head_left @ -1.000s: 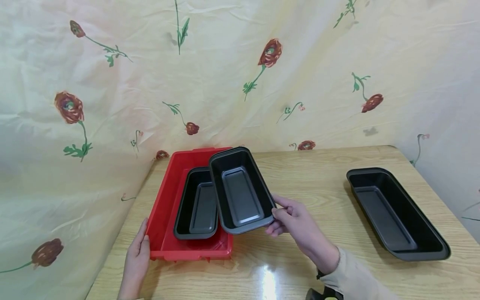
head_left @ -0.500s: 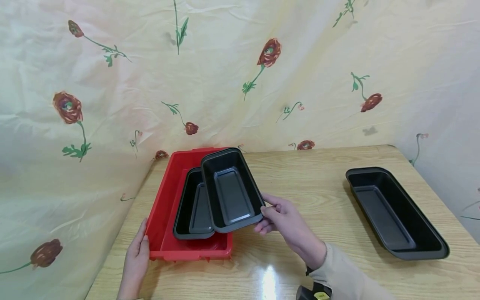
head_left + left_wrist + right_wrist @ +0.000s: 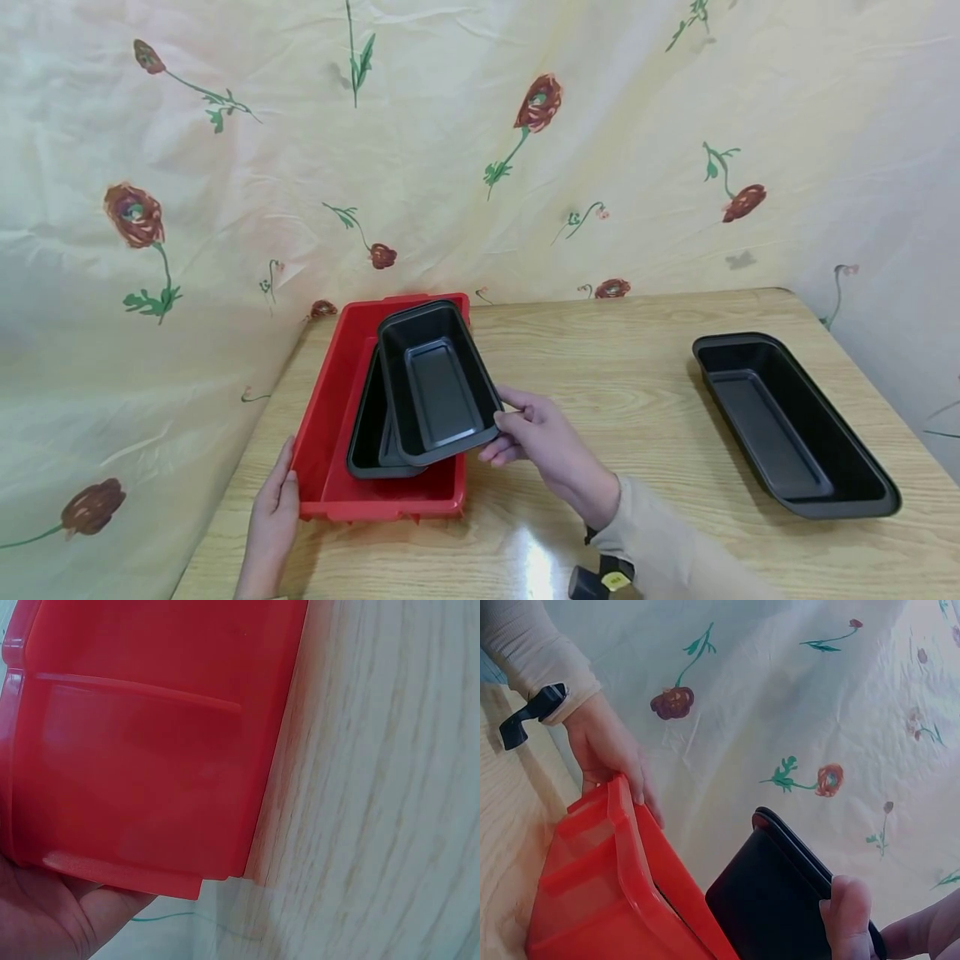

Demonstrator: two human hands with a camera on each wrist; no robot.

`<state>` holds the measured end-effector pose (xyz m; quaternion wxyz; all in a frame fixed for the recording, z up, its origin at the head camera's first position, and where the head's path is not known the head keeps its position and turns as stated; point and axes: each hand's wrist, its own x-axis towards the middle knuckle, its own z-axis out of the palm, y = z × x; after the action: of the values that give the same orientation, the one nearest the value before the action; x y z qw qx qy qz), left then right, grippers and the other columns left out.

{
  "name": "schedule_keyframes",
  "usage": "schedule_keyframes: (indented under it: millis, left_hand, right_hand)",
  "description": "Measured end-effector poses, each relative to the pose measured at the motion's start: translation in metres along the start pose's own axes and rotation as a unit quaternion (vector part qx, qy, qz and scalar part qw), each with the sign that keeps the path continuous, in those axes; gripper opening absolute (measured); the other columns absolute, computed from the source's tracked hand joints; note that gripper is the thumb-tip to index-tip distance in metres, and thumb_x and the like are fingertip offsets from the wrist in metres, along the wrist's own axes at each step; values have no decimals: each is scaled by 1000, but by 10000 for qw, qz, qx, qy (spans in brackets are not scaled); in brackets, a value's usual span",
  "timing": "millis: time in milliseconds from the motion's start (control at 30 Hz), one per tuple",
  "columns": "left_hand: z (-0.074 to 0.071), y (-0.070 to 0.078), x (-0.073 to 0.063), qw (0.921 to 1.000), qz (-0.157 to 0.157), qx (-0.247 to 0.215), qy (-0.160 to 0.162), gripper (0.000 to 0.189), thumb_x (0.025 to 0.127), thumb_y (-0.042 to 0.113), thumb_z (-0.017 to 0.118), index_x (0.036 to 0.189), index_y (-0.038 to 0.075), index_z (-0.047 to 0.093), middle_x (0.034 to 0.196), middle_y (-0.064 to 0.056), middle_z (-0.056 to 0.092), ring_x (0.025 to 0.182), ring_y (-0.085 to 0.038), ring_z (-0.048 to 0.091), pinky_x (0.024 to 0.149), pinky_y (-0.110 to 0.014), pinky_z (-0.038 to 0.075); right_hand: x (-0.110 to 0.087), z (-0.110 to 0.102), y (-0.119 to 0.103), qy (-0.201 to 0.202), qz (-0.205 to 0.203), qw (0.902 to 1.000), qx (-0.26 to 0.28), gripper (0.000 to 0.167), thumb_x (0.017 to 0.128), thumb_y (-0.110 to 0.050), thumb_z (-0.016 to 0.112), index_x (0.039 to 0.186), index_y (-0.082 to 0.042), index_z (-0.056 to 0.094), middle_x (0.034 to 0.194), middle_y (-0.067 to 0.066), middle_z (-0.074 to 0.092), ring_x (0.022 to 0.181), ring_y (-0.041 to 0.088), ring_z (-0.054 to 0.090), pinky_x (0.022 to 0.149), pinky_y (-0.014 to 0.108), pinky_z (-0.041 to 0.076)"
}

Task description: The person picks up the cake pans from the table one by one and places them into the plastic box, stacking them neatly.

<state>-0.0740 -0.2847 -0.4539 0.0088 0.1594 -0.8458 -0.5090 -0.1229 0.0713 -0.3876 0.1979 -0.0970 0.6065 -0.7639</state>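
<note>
My right hand (image 3: pixel 543 446) pinches the near right corner of a black loaf pan (image 3: pixel 441 387), thumb on the rim and fingers below. This pan is tilted over a red plastic bin (image 3: pixel 322 417) and partly covers a second loaf pan (image 3: pixel 365 433) lying inside the bin. Whether the two pans touch cannot be told. At the bin's near left corner, my left hand (image 3: pixel 272 521) holds the rim. In the right wrist view, the held pan's dark underside (image 3: pixel 772 900) shows beside the bin wall, with the left hand (image 3: pixel 611 746) on the rim behind.
Another black loaf pan (image 3: pixel 772 433) stands at the right of the wooden table (image 3: pixel 600 358), its inside facing up. A flowered cloth (image 3: pixel 450 150) hangs behind the table and along its left side.
The right hand has carried its loaf pan leftward, farther over the bin, covering more of the pan inside. The left hand and the bin stay in place.
</note>
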Motion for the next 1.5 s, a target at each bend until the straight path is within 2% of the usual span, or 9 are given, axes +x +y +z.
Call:
schedule_keyframes:
  millis: [200,800,1067,1500]
  left_hand:
    - [-1,-1,-1,9999,85,-32,-47,52,107,20,22,157,29,13,162,-1,14,147,-27,17,115,-49,26]
    - [0,1,1,10000,-13,43,61,51,107,21,22,157,30,14,162,0,16,146,-25,20,113,-45,29]
    - [1,2,0,9999,-128,29,61,52,107,21,23,156,33,13,163,0,14,147,-27,19,111,-47,32]
    - [1,1,0,9999,-76,63,63,52,107,20,25,157,32,13,162,-2,15,146,-30,22,106,-43,37]
  right_hand:
    - [8,11,2,-30,26,10000,75,45,101,-2,40,146,0,41,101,26,69,64,16,69,63,25,59]
    - [23,35,14,-119,96,9989,451,49,98,1,40,147,1,38,116,36,60,66,15,70,64,25,59]
    - [29,44,19,-7,267,9989,388,48,101,-2,43,148,0,37,118,33,61,68,17,71,66,26,59]
    - [34,53,25,-19,179,9988,451,43,100,-1,47,142,2,45,112,31,65,66,21,71,65,30,60]
